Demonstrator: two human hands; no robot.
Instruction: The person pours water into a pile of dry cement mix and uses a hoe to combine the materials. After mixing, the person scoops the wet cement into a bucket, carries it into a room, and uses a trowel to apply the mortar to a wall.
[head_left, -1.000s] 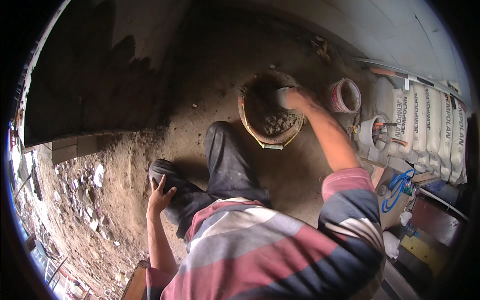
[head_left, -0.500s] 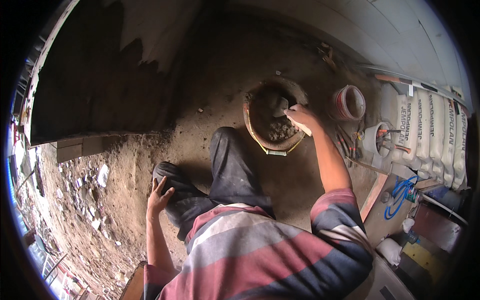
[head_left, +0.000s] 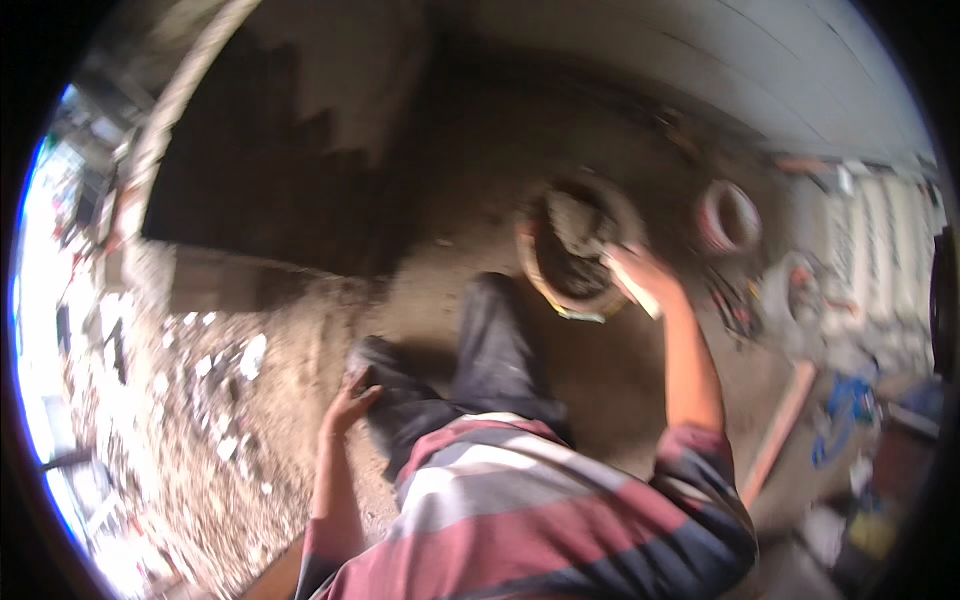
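Note:
My right hand [head_left: 637, 272] is closed around the pale handle of a trowel [head_left: 646, 298], over the right side of a round tub [head_left: 536, 278]. A heap of wet grey mortar [head_left: 578, 224] sits at the trowel's blade, covering most of it. More dark mix lies lower in the tub, in shadow. My left hand [head_left: 350, 402] rests on my left knee [head_left: 378, 358], holding nothing, its fingers apart though somewhat smeared by motion.
Right of the tub stand a red-and-white pail [head_left: 728, 217] and a pale bucket [head_left: 795, 300] with tools beside it. Several white sacks [head_left: 880, 260] line the right wall. A wooden plank [head_left: 780, 432] and blue cord [head_left: 838, 420] lie nearer. Rubble [head_left: 225, 400] covers the left ground.
The trowel now carries a heap of mortar, where its blade was mostly bare before. The whole view has shifted, with everything appearing further right and lower. My left hand stays on the knee.

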